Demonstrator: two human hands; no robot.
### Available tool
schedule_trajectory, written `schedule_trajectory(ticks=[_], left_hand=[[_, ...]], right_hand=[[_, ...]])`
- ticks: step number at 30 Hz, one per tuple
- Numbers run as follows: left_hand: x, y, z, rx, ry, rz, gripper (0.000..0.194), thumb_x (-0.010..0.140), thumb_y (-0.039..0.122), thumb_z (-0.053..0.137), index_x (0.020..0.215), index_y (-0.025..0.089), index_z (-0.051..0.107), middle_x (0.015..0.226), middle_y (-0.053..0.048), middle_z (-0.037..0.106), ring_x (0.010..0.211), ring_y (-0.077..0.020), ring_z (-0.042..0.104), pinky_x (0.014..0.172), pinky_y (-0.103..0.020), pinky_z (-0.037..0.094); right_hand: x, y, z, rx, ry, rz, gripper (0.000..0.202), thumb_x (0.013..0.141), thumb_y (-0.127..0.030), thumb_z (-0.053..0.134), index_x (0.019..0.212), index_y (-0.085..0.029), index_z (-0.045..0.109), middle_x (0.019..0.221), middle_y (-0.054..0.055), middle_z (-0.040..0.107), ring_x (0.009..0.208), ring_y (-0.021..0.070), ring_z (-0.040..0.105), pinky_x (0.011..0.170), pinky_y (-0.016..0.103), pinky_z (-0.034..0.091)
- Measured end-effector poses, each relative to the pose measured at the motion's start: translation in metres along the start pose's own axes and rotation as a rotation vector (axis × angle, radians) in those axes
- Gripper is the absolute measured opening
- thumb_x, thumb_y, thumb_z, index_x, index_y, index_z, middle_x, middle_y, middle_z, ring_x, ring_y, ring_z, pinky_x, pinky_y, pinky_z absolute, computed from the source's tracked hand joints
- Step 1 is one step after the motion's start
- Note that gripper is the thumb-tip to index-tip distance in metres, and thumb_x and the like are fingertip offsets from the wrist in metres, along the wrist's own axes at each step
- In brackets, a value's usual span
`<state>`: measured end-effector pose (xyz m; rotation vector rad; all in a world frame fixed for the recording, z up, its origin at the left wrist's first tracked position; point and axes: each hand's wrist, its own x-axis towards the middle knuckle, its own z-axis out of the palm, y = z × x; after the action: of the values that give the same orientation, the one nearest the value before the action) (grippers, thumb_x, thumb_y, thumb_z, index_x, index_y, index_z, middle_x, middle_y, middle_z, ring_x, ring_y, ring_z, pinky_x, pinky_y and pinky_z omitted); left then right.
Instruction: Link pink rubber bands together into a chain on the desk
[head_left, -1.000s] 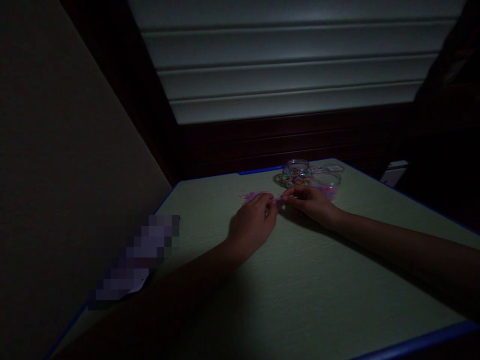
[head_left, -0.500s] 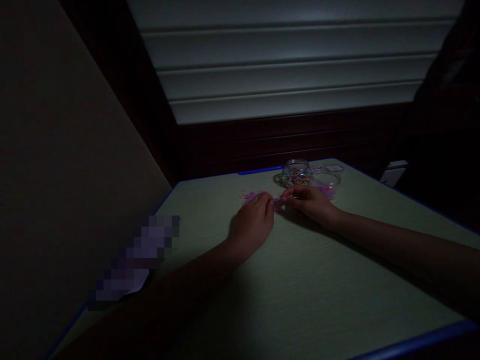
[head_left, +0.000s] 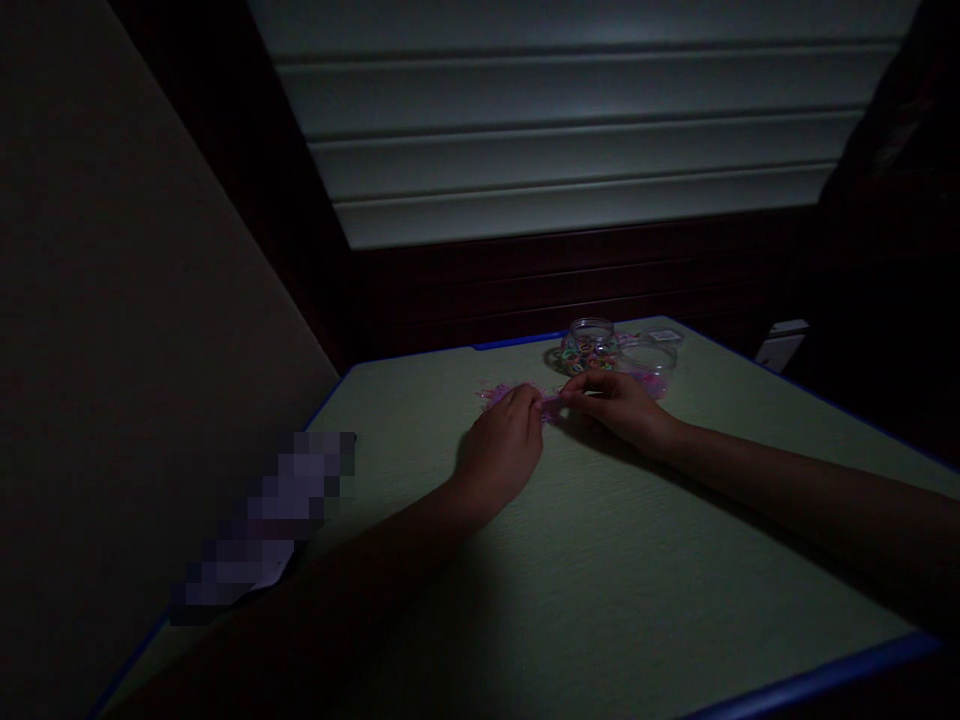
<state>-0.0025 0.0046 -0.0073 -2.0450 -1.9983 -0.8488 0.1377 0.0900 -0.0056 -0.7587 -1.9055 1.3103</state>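
A loose pile of small pink and purple elastic bands (head_left: 501,394) lies on the pale green table (head_left: 600,580). At its near side my left hand (head_left: 504,445) is closed, thumb and forefinger pinched together. My right hand (head_left: 619,405) pinches from the other side, a short gap away. Between the two sets of fingertips runs a thin pinkish elastic band (head_left: 551,399), held at both ends; its exact shape is too dark to make out. Just behind my right hand stands an open clear jar (head_left: 592,350) of coloured bands.
A second clear container (head_left: 651,362) with pink bits is partly hidden by my right hand, and a clear lid (head_left: 666,338) lies behind it. At the left edge rests a blurred-out flat object (head_left: 274,520). Wall and shutter (head_left: 585,150) bound the table.
Both hands keep almost the same pinching pose, with the band still between them. The whole view has shifted slightly; the jar and pile stay put on the table.
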Motion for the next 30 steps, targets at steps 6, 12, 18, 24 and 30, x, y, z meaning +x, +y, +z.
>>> schedule_trajectory(ticks=[6, 12, 18, 24, 30], left_hand=[[0.000, 0.002, -0.001, 0.025, -0.011, 0.029, 0.018, 0.084, 0.026, 0.030, 0.090, 0.020, 0.046, 0.087, -0.003, 0.058, 0.077, -0.0150, 0.054, 0.069, -0.027, 0.041], [0.001, 0.004, -0.002, 0.037, -0.030, 0.036, 0.020, 0.085, 0.025, 0.029, 0.089, 0.019, 0.047, 0.089, -0.004, 0.057, 0.078, -0.0147, 0.054, 0.068, -0.026, 0.040], [0.000, 0.003, -0.001, 0.006, -0.038, 0.053, 0.020, 0.084, 0.024, 0.030, 0.092, 0.019, 0.048, 0.091, -0.004, 0.057, 0.082, -0.0149, 0.054, 0.071, -0.027, 0.040], [-0.001, 0.003, 0.000, 0.014, -0.058, 0.077, 0.021, 0.085, 0.026, 0.030, 0.092, 0.020, 0.048, 0.090, -0.003, 0.058, 0.081, -0.0150, 0.054, 0.072, -0.027, 0.040], [-0.001, 0.005, -0.001, 0.029, -0.076, 0.134, 0.022, 0.085, 0.026, 0.028, 0.093, 0.020, 0.047, 0.090, -0.003, 0.057, 0.081, -0.0153, 0.054, 0.070, -0.027, 0.040]], right_hand=[[0.000, 0.000, 0.002, -0.101, 0.038, -0.031, 0.023, 0.069, -0.038, 0.051, 0.073, -0.016, 0.053, 0.054, -0.003, 0.046, 0.046, 0.0069, 0.039, 0.044, 0.020, 0.031], [-0.001, 0.001, 0.003, -0.323, 0.115, -0.228, 0.015, 0.074, -0.027, 0.045, 0.075, -0.016, 0.055, 0.072, 0.002, 0.055, 0.064, 0.0113, 0.049, 0.059, 0.023, 0.037], [-0.003, 0.002, 0.002, -0.465, 0.128, -0.312, 0.015, 0.076, -0.023, 0.042, 0.078, -0.015, 0.055, 0.074, 0.003, 0.056, 0.065, 0.0120, 0.049, 0.059, 0.023, 0.036], [-0.017, -0.005, -0.007, -0.625, 0.052, -0.411, 0.013, 0.077, -0.017, 0.042, 0.080, -0.016, 0.054, 0.076, 0.004, 0.056, 0.070, 0.0132, 0.049, 0.064, 0.024, 0.036], [-0.024, -0.011, -0.017, -0.800, 0.005, -0.489, 0.016, 0.076, -0.013, 0.042, 0.085, -0.015, 0.054, 0.084, 0.007, 0.055, 0.072, 0.0137, 0.049, 0.062, 0.023, 0.035]])
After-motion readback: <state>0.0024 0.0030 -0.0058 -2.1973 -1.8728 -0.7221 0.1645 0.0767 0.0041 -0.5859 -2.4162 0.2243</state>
